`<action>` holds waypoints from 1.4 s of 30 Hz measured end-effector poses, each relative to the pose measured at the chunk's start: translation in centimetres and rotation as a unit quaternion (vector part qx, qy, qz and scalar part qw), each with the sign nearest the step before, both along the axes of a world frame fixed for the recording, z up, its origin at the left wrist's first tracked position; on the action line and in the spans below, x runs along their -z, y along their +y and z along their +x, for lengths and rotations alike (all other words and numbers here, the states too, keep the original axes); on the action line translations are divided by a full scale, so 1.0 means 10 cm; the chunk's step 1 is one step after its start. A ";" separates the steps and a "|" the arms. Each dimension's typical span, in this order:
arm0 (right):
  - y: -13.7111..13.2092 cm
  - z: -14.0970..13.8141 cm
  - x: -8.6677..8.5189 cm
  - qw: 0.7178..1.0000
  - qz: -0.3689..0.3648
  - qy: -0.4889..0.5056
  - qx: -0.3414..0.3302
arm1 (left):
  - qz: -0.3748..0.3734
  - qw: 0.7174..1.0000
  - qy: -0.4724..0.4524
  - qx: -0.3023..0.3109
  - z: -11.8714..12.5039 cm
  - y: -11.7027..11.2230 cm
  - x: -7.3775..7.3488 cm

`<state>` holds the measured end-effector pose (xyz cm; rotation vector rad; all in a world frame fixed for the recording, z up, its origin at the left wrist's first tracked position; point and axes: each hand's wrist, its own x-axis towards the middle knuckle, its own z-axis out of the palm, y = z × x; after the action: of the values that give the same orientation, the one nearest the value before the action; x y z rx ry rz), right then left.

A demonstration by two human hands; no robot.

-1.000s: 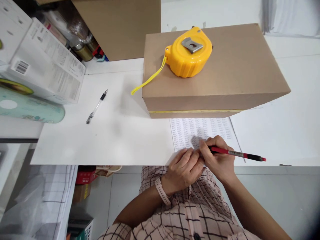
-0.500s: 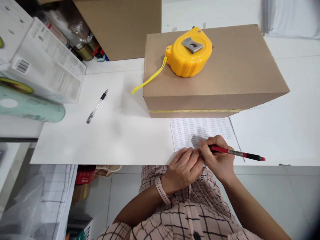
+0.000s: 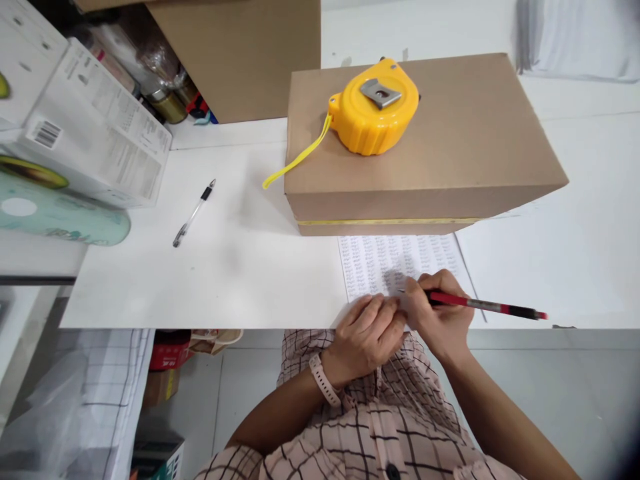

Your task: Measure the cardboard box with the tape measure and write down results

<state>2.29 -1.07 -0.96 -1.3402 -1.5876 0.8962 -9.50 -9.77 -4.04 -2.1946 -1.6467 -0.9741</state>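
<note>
In my right hand (image 3: 443, 317) is a red and black pen (image 3: 493, 306), its tip pointing left over a printed sheet (image 3: 367, 263) covered in columns of small text. My left hand (image 3: 373, 333) lies flat on the sheet's lower edge, at the front of the table, close beside the right fingers. Just beyond the hands stands a brown cardboard box (image 3: 450, 133) that covers the sheet's far end. A yellow tape measure (image 3: 377, 110) with a wrist cord rests on top of the box.
A clear pen with a black grip (image 3: 194, 213) lies on the white table (image 3: 265, 287) to the left. White printed cartons (image 3: 100, 127) and a mint-green cylinder (image 3: 75, 213) stand at the far left. Another cardboard box (image 3: 250, 60) is behind, and stacked paper (image 3: 580, 40) lies at the back right.
My right hand has shifted slightly right, and the pen has tilted so its rear end sits further right. My left hand stays nearly in place on the sheet.
</note>
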 end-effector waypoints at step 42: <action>0.60 0.68 -0.85 0.977 -0.028 0.186 -0.095 | -0.214 0.805 -0.542 0.113 -0.63 1.06 -1.85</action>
<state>9.05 4.90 7.57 -0.9950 -1.4170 1.2379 -15.79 0.87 14.44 -2.2312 -2.1879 -2.4740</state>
